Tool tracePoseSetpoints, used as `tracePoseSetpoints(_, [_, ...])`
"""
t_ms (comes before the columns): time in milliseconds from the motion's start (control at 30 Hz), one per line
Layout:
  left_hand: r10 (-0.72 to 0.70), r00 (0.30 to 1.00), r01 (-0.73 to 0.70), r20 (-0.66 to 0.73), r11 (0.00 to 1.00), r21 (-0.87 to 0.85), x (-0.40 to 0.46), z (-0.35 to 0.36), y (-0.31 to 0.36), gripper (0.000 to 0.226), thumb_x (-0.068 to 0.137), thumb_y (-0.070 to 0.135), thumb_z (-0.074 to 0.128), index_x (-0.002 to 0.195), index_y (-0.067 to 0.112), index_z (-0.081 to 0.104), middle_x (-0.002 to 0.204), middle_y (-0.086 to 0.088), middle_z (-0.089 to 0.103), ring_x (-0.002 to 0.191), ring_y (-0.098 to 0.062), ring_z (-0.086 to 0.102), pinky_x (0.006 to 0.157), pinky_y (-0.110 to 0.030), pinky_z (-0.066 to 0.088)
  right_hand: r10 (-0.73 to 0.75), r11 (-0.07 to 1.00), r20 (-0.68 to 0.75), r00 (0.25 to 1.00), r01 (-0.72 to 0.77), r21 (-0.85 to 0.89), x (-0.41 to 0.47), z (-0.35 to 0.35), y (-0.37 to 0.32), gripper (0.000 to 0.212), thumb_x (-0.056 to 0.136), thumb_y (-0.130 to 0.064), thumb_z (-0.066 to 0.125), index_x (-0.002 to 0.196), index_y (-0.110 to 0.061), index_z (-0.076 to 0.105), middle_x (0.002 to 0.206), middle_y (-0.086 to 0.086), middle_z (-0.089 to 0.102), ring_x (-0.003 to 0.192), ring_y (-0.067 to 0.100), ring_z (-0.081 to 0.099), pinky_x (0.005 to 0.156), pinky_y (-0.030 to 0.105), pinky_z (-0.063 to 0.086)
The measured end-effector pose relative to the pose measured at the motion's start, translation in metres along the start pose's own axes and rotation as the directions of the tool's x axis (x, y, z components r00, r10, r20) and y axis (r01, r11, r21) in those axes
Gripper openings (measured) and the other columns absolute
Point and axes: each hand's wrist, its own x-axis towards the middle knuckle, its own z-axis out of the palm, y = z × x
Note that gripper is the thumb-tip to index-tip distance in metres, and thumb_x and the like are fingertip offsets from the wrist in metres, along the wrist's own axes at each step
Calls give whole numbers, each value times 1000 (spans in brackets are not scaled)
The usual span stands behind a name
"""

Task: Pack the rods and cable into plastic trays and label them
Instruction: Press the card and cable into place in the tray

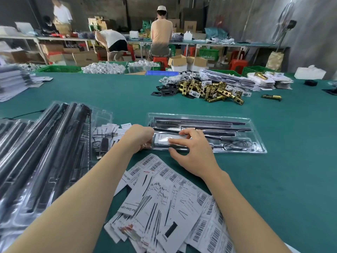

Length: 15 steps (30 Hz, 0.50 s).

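Clear plastic tray (255, 136) with black rods (200, 123) on green surface (291, 179); my left hand (140, 137) grips its end, right hand (193, 152) fingers flat, pressing white label (164, 140).

2 hands (140, 137), 1 open tray (255, 136), 3 ppl at back (161, 31)

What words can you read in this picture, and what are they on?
"Grow Light": paper card in the pile of cards by the arms.
"kar Grow Light": another card, its first letters hidden.
"Grow Light", faint: card left of the tray.
Barcodes, small print and the label under both hands: too blurred.
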Motion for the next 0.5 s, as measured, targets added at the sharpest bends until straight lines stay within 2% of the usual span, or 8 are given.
tracePoseSetpoints(100, [5,999,-1,-41,995,98,-2,4,4,10,78,0,53,71,4,59,68,-12,57,48,-21,38,50,-23,30,-4,1000,7,1000,4,-27,0,0,-1,29,86,-47,71,113,-40,75,123,-10,56,113,10,44,96,34,45])
tracePoseSetpoints(200, [-1,998,9,-64,993,115,-2,4,7,11,80,3,49,78,3,61,69,-13,58,47,-22,40,50,-22,32,-12,999,41,999,13,-33,-2,-3,0,32,84,-43,73,116,-40,73,122,-10,55,114,10,43,99,35,44])
tracePoseSetpoints(267, [-4,1000,5,-4,988,156,-1,1,10,9,86,-1,51,81,2,58,75,-14,57,52,-24,43,59,-26,36,-17,999,39,999,19,-46,-2,-5,0,34,82,-41,74,116,-36,70,120,-10,56,114,11,44,99,36,44])
tracePoseSetpoints(300, [-4,1000,1,25,990,141,-2,-3,11,11,90,-2,52,81,3,56,73,-13,56,48,-23,45,60,-28,38,-9,998,32,999,11,-63,-1,-7,1,36,82,-41,75,116,-33,68,119,-11,56,113,11,44,99,35,43])
tracePoseSetpoints(367, [-23,997,24,73,1000,-16,-9,-11,13,14,94,1,51,81,6,53,70,-9,58,43,-17,54,58,-25,45,28,993,7,1000,-27,-113,0,-10,4,40,81,-41,75,116,-28,61,117,-12,55,110,12,44,96,32,41])
tracePoseSetpoints(433, [-19,986,66,164,955,-290,-18,-16,10,5,96,4,49,94,7,52,85,-16,69,64,-21,70,65,-30,57,71,992,-49,996,-76,-100,1,-13,8,38,81,-32,75,115,-25,60,114,-10,55,107,12,43,92,30,42])
tracePoseSetpoints(500, [26,951,156,307,820,-551,-26,-15,5,17,97,8,55,113,10,50,104,-26,70,89,-33,73,70,-39,61,109,994,-130,986,-111,-14,2,-16,8,32,81,-16,73,110,-21,62,108,-7,57,103,11,44,88,28,44])
